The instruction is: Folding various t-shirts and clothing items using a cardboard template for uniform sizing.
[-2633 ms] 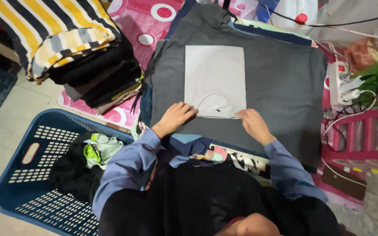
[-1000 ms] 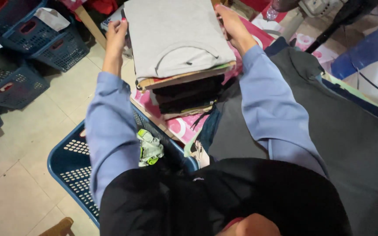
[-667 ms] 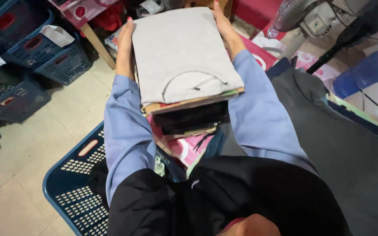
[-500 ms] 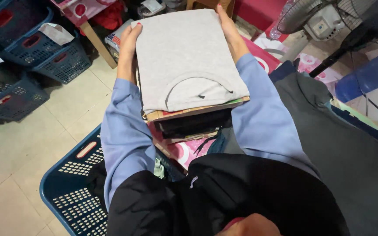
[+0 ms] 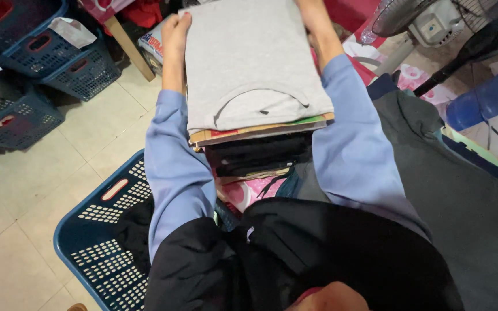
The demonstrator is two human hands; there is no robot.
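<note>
I carry a stack of folded clothes [image 5: 260, 155] lifted in front of my chest. A folded grey shirt [image 5: 249, 63] lies on top, over striped and black garments. My left hand [image 5: 175, 34] grips the stack's left far edge. My right hand [image 5: 312, 11] grips its right far edge, partly cut off by the frame's top. Both forearms in light blue sleeves run along the stack's sides.
A blue laundry basket [image 5: 96, 230] with dark clothes stands on the tiled floor at my lower left. Several blue baskets [image 5: 41, 63] line the upper left. A grey garment [image 5: 462, 190] lies spread at the right. A fan [image 5: 427, 23] stands at the upper right.
The grey shirt went from the spread grey garment onto the stack. Both hands then took the stack by its sides, lifted it, and I turned left with it.
</note>
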